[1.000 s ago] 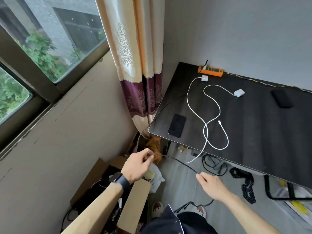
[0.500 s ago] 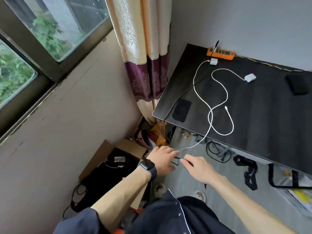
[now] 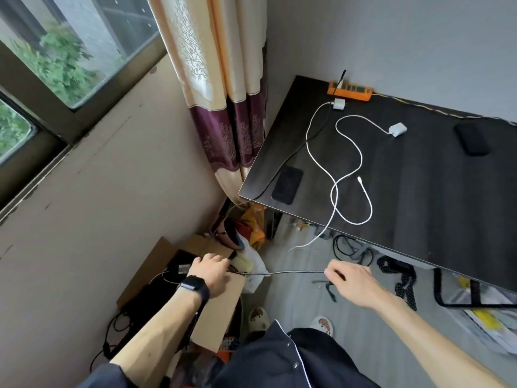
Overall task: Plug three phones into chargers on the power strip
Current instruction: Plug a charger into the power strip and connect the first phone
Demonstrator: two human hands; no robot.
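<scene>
The thin black cable (image 3: 291,272) stretched between the two hands vanishes under the curled fingers of the right hand (image 3: 353,281), so its end cannot be seen. The left hand (image 3: 213,273) covers its other end over the brown cardboard box (image 3: 221,312). The dark wooden desk (image 3: 419,191) runs off the right edge. The orange power strip (image 3: 350,92) has sockets too small to read.

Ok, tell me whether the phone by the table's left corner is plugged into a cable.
No: the phone lies alone on the table, and the white cable's free end lies apart from it.
</scene>
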